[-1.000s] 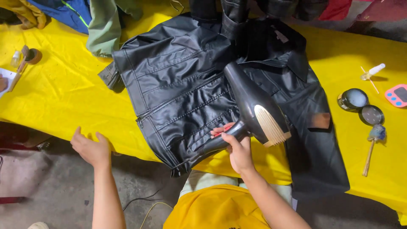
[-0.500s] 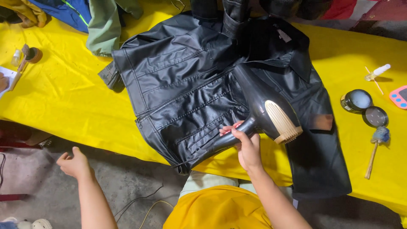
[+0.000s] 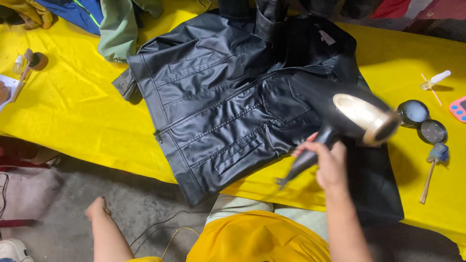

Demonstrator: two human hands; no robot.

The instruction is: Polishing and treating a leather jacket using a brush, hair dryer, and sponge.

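A black leather jacket (image 3: 228, 106) lies spread, zip shut, on a yellow cloth (image 3: 73, 111) over a table. My right hand (image 3: 330, 165) grips the handle of a black hair dryer (image 3: 349, 116), held over the jacket's right side with its gold back end turned to the right. My left hand (image 3: 97, 208) hangs off the table's front edge over the grey floor, holding nothing, its fingers curled loosely.
A small open round tin (image 3: 413, 112), its lid (image 3: 432, 132) and a blue-tipped brush (image 3: 434, 165) lie to the right of the jacket. A small bottle (image 3: 437, 78) lies farther back. Green and blue clothes (image 3: 121, 24) are piled at the back left. Cables run across the floor (image 3: 160, 228).
My right hand has swung the hair dryer to the right over the jacket. My left hand has left the table's front edge and dropped down toward the floor.
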